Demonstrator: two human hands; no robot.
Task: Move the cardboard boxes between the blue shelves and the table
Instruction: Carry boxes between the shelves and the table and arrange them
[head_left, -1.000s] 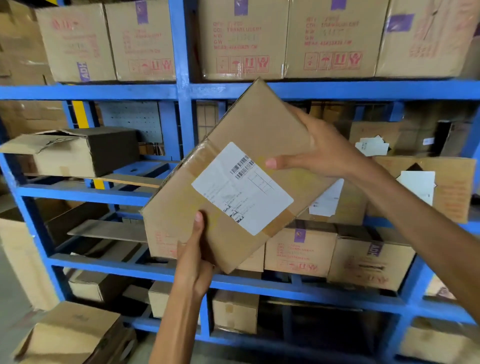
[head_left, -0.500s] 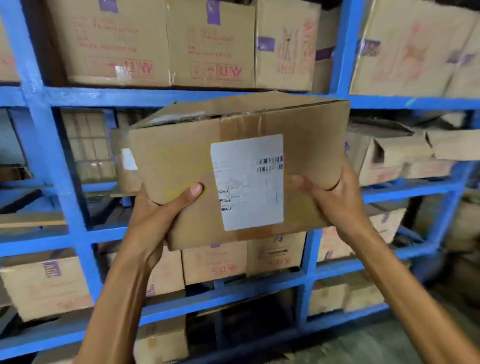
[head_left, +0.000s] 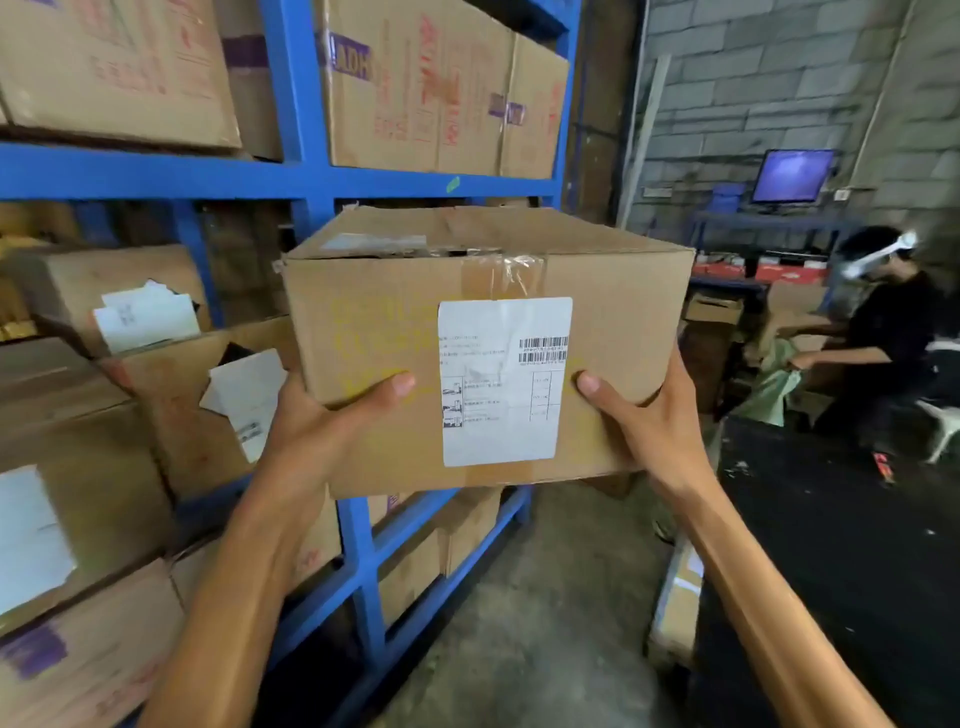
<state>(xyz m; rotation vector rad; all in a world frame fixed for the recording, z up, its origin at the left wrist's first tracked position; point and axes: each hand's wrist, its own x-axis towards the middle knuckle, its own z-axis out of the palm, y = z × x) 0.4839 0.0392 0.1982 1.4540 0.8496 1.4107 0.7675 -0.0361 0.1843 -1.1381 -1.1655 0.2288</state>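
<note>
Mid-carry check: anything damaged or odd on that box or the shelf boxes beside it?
The carried box, gripped by the left hand and right hand, has crumpled, lifting tape and a gap under its top flap. On the blue shelves, the neighbouring box shows a torn hole with its white label hanging askew.

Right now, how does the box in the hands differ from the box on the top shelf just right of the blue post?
The held box is off the rack, gripped by the left hand and right hand; the top-shelf box sits on the blue shelf. The held box carries a white barcode label; the top-shelf box shows red print and purple marks. Both are brown cardboard.
</note>
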